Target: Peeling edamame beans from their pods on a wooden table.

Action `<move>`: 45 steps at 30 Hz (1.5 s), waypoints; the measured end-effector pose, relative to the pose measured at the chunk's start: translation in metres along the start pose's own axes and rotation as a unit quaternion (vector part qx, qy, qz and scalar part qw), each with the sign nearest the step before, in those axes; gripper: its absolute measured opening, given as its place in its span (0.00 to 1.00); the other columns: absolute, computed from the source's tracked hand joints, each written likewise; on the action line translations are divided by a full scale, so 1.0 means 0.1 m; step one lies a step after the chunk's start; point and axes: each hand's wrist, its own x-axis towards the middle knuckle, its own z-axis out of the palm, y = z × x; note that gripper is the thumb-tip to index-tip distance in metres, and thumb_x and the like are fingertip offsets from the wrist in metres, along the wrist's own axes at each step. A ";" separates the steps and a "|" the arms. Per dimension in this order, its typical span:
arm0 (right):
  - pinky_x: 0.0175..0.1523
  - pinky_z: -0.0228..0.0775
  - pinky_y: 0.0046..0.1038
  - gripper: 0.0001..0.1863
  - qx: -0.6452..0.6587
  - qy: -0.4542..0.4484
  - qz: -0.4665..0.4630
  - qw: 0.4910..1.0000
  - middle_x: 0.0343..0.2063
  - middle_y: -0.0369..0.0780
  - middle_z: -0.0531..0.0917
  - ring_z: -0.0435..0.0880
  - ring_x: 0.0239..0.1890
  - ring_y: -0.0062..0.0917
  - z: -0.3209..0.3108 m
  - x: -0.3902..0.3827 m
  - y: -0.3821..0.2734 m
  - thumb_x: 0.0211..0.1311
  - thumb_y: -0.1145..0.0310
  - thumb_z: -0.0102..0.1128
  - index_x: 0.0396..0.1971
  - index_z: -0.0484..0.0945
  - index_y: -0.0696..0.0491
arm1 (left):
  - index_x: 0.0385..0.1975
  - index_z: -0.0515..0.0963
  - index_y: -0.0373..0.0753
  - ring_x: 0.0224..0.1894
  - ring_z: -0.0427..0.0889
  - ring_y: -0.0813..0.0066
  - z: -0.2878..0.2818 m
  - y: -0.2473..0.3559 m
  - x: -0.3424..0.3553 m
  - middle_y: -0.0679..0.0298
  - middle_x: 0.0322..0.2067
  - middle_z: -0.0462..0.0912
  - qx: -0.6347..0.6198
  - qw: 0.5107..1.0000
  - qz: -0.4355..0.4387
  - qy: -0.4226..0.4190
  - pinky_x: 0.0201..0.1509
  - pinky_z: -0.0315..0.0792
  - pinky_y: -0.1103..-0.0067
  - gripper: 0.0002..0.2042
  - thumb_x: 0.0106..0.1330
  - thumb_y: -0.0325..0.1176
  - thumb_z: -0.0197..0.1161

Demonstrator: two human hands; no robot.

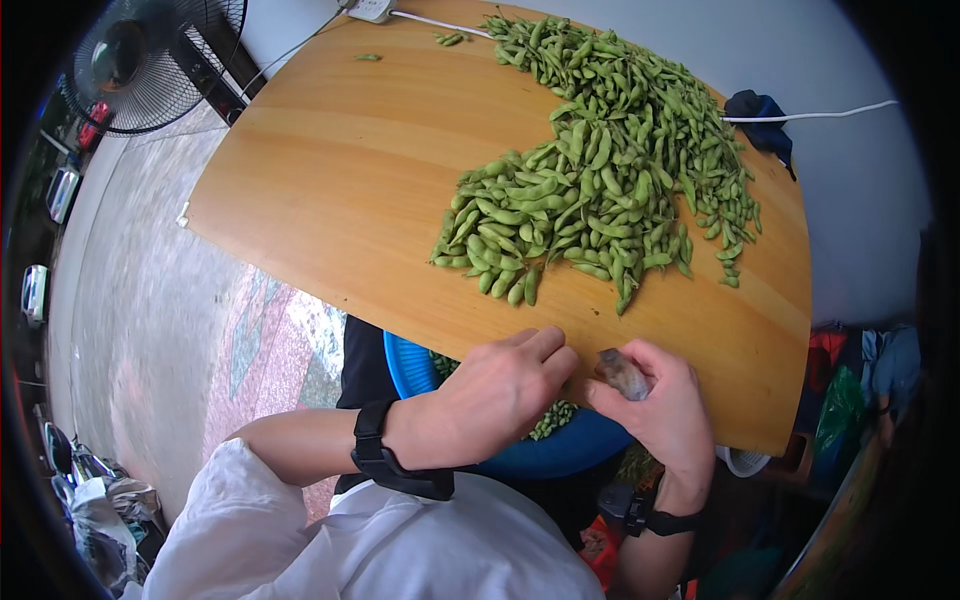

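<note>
A large heap of green soybean pods lies on the wooden table, its near end just beyond my hands. My left hand is at the table's near edge with its fingers curled closed; what they hold, if anything, is hidden. Close to its right, my right hand grips a small, flat brownish-grey piece with a cloudy wrapping between thumb and fingers; its exact kind cannot be told. Below the edge, partly under my left hand, a blue basin holds green beans.
The wooden table reaches away from me to the wall. A few loose pods lie at its far side near a white power strip. A fan stands at the far left. A dark cloth and white cable are at the right.
</note>
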 end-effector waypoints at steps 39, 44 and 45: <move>0.37 0.76 0.29 0.08 -0.075 0.067 -0.080 0.992 0.30 0.44 0.87 0.86 0.29 0.29 -0.06 -0.24 0.00 0.64 0.72 0.71 0.39 0.86 0.59 | 0.39 0.81 0.35 0.36 0.84 0.52 -0.12 -0.09 0.11 0.58 0.36 0.80 0.010 1.000 0.016 -0.026 0.39 0.79 0.64 0.11 0.57 0.23 0.71; 0.34 0.78 0.27 0.09 -0.035 0.048 -0.038 0.998 0.25 0.42 0.87 0.86 0.25 0.24 0.04 -0.09 -0.01 0.63 0.70 0.73 0.37 0.86 0.59 | 0.40 0.80 0.35 0.37 0.84 0.51 -0.12 -0.11 0.14 0.56 0.35 0.81 -0.046 0.998 -0.020 -0.025 0.39 0.78 0.63 0.13 0.56 0.23 0.73; 0.34 0.78 0.27 0.09 -0.033 0.049 -0.040 0.997 0.24 0.42 0.87 0.86 0.25 0.23 0.05 -0.08 -0.01 0.63 0.70 0.74 0.37 0.86 0.59 | 0.40 0.79 0.35 0.37 0.84 0.51 -0.12 -0.12 0.15 0.56 0.35 0.81 -0.052 0.998 -0.019 -0.027 0.40 0.78 0.63 0.13 0.56 0.22 0.73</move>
